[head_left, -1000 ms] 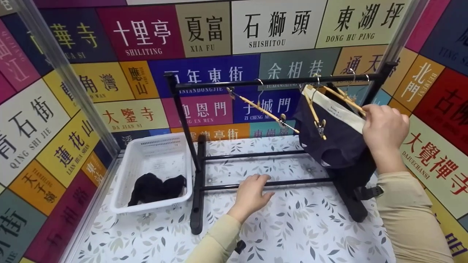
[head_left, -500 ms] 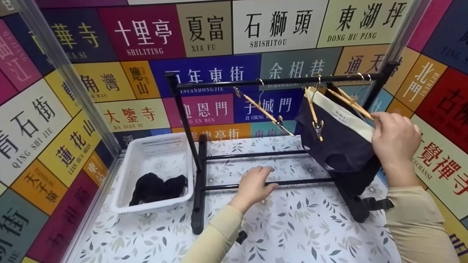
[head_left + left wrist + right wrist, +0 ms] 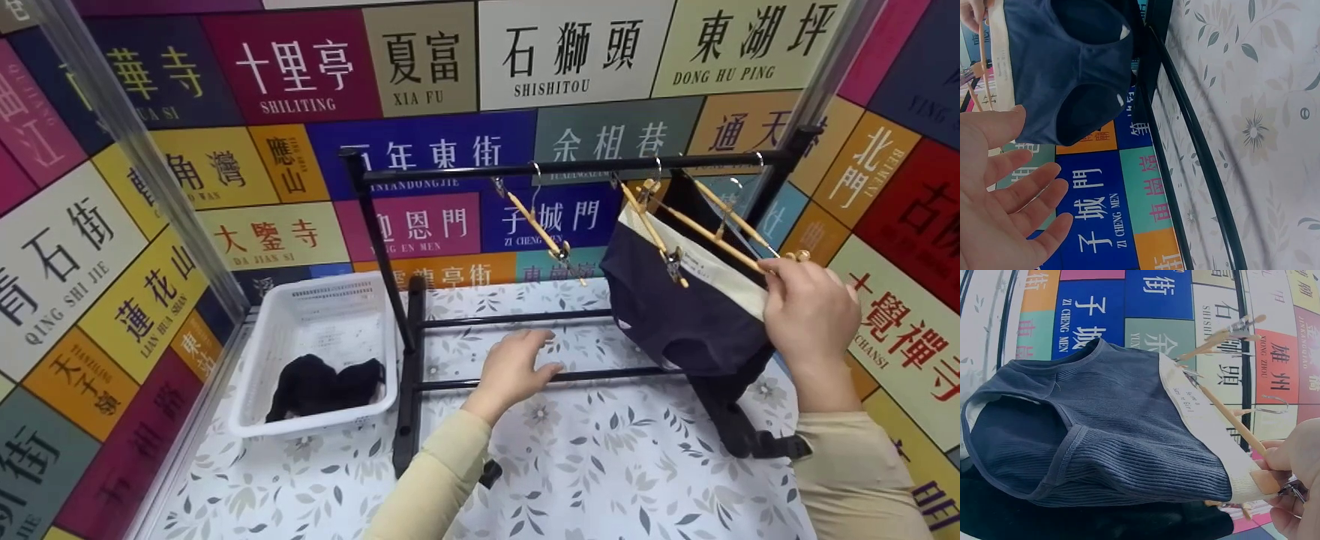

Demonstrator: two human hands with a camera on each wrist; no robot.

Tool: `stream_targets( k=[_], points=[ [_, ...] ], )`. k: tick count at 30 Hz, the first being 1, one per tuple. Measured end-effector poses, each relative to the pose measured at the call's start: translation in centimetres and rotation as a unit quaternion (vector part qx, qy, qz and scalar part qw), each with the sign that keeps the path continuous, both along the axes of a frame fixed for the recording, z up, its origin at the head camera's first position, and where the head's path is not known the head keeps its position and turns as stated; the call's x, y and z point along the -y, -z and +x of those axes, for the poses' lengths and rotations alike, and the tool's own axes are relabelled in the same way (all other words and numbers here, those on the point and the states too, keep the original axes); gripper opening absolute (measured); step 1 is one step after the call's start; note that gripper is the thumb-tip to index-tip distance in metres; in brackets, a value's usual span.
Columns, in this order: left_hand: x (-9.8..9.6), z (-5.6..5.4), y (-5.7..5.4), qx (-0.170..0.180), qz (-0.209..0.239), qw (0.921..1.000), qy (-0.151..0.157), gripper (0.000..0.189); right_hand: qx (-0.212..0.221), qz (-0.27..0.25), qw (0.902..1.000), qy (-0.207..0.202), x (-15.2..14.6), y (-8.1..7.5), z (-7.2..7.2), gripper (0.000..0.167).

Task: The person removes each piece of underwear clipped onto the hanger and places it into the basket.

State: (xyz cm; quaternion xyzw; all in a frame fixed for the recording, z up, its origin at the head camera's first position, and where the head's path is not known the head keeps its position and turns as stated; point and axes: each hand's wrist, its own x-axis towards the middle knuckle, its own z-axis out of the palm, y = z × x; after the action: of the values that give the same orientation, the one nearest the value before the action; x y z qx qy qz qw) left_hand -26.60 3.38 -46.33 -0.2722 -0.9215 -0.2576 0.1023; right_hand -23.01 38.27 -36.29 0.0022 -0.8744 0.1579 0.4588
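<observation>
Navy ribbed briefs (image 3: 675,300) with a cream waistband hang clipped to a wooden clip hanger (image 3: 705,238). My right hand (image 3: 814,322) pinches this hanger's right end at the clip and waistband corner, seen closely in the right wrist view. The hanger's metal hook (image 3: 1272,404) shows free of the rail, lower than it. My left hand (image 3: 517,371) hovers over the rack's lower bars, fingers spread, holding nothing. In the left wrist view its thumb (image 3: 1013,121) overlaps the briefs' edge; touching or not, I cannot tell.
A black garment rack (image 3: 450,172) stands on a leaf-patterned surface (image 3: 600,465). Bare wooden hangers (image 3: 534,223) hang from its rail; a black garment hangs at the right behind the briefs. At left, a white basket (image 3: 247,390) holds black clothing (image 3: 322,386).
My right hand has shifted right and slightly down with the hanger and briefs. The hanger's hook has dropped from above the rail to below it. My left hand has hardly moved.
</observation>
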Motion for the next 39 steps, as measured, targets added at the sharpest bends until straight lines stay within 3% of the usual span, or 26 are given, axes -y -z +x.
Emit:
stream_targets(
  k=[12,24,31,39],
  points=[
    [0.3,-0.9,-1.4,-0.017,0.015,0.9997,-0.008,0.047,0.035,0.001,0.9983,-0.046,0.2,3.4,0.0,0.016],
    [1.1,-1.8,-2.3,-0.03,0.02,0.9991,-0.024,0.05,0.08,-0.013,0.9904,-0.112,0.7,6.5,-0.2,0.017],
    [1.4,-2.1,-2.4,-0.049,0.012,0.9982,-0.031,0.054,0.104,-0.005,0.9865,-0.127,1.1,7.8,-0.5,0.019],
    [1.9,-2.6,-2.7,-0.037,0.016,0.9985,-0.037,0.059,0.098,0.018,0.9815,-0.164,1.6,8.9,-0.7,0.023]
  ],
)
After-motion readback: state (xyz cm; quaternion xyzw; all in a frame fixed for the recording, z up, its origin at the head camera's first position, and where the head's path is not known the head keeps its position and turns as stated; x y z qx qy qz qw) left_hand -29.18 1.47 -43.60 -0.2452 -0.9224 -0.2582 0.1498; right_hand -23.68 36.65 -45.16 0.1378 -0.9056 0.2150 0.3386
